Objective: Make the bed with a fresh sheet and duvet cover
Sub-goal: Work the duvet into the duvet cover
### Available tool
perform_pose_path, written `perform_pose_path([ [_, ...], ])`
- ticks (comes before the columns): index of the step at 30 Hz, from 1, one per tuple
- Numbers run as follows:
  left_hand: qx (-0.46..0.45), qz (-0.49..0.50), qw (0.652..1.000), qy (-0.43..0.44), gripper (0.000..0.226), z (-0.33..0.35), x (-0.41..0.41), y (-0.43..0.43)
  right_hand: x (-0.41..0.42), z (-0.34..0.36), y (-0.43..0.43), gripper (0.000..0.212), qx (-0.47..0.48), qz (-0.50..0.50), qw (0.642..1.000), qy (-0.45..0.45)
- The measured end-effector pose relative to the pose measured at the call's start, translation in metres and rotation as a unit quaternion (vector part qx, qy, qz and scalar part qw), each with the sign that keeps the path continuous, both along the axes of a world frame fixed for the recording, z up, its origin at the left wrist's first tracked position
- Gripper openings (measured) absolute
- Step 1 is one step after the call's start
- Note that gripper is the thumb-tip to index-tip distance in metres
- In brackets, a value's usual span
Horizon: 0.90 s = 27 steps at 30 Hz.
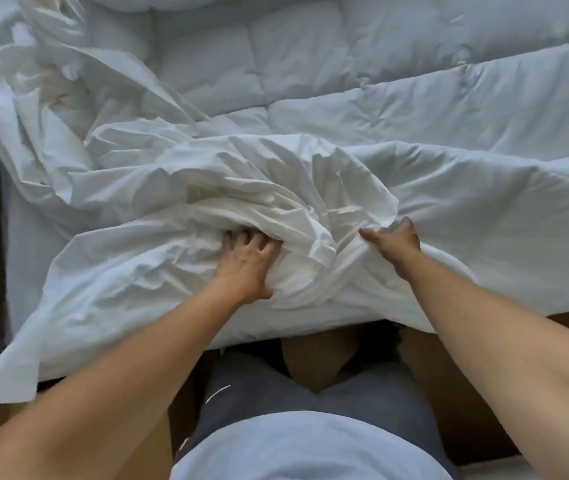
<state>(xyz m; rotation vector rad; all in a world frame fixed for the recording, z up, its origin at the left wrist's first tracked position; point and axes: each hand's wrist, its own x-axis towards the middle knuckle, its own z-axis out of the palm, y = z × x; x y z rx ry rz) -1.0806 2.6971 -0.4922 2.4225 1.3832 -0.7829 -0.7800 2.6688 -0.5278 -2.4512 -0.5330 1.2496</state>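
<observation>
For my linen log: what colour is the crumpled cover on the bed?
White, plain, with no pattern; the cover shows best in the head view.

Left grip curled tight (right grip likewise)

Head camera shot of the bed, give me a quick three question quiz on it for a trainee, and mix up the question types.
1. True or false: the quilted duvet is fully inside the white cover.
2. Which hands grip the white cover? A) left only B) right only C) both
3. Fill in: the bare quilting lies on the ____ side of the hands (near or far from the person).

Key
1. False: much of the quilted duvet lies bare.
2. C: the left hand digs its fingers into the bunched folds, and the right hand holds a fold beside it.
3. Far.
</observation>
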Motion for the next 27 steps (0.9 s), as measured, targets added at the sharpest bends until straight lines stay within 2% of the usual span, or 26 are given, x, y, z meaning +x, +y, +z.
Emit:
perform_pose_path([
  [2, -0.006, 0.049, 0.994, 0.093, 0.118, -0.014, 0.038, 0.0, 0.008, -0.014, 0.001, 0.051, 0.055, 0.001, 0.996, 0.076],
  [3, 0.003, 0.072, 0.989, 0.132, 0.112, -0.02, 0.047, 0.002, 0.015, -0.018, 0.0, 0.037, 0.073, 0.04, 0.993, 0.088],
  [5, 0.018, 0.098, 0.98, 0.173, 0.077, -0.03, 0.047, 0.005, 0.043, -0.022, -0.005, 0.032, 0.081, 0.156, 0.982, 0.061],
  [7, 0.017, 0.14, 0.977, 0.162, 0.043, -0.036, 0.032, 0.004, 0.089, -0.025, -0.019, 0.034, 0.066, 0.245, 0.967, 0.003],
  [9, 0.0, 0.171, 0.975, 0.144, 0.029, -0.034, 0.018, -0.002, 0.148, -0.026, -0.036, 0.039, 0.064, 0.26, 0.963, -0.025],
  [13, 0.066, 0.169, 0.977, 0.11, 0.03, -0.023, 0.011, -0.018, 0.248, -0.021, -0.034, 0.052, 0.058, 0.241, 0.963, -0.109],
  [16, 0.045, 0.198, 0.973, 0.108, 0.034, -0.022, 0.025, -0.03, 0.272, -0.026, -0.014, 0.052, -0.022, 0.318, 0.941, -0.111],
  [17, 0.019, 0.208, 0.971, 0.113, 0.04, -0.021, 0.031, -0.033, 0.271, -0.026, -0.005, 0.052, -0.065, 0.373, 0.922, -0.079],
  [19, -0.063, 0.21, 0.968, 0.123, 0.06, -0.013, 0.04, -0.036, 0.254, -0.009, 0.022, 0.061, -0.152, 0.492, 0.857, -0.003],
  [21, -0.211, 0.199, 0.947, 0.138, 0.087, 0.008, 0.044, -0.027, 0.221, 0.014, 0.058, 0.074, -0.174, 0.571, 0.802, 0.019],
  [22, -0.292, 0.202, 0.924, 0.142, 0.095, 0.023, 0.042, -0.015, 0.196, 0.022, 0.076, 0.078, -0.127, 0.586, 0.801, -0.005],
  [23, -0.359, 0.213, 0.899, 0.136, 0.09, 0.042, 0.039, 0.003, 0.168, 0.027, 0.093, 0.077, -0.04, 0.567, 0.821, -0.053],
  [24, -0.409, 0.241, 0.874, 0.104, 0.072, 0.059, 0.035, 0.024, 0.136, 0.029, 0.108, 0.072, 0.07, 0.516, 0.848, -0.102],
  [25, -0.429, 0.284, 0.857, 0.033, 0.046, 0.07, 0.028, 0.046, 0.102, 0.031, 0.121, 0.066, 0.163, 0.461, 0.861, -0.139],
  [26, -0.404, 0.328, 0.852, -0.06, 0.023, 0.079, 0.024, 0.066, 0.07, 0.032, 0.136, 0.064, 0.212, 0.436, 0.86, -0.16],
  [27, -0.325, 0.367, 0.857, -0.157, 0.01, 0.085, 0.021, 0.087, 0.043, 0.031, 0.151, 0.071, 0.204, 0.447, 0.856, -0.162],
])
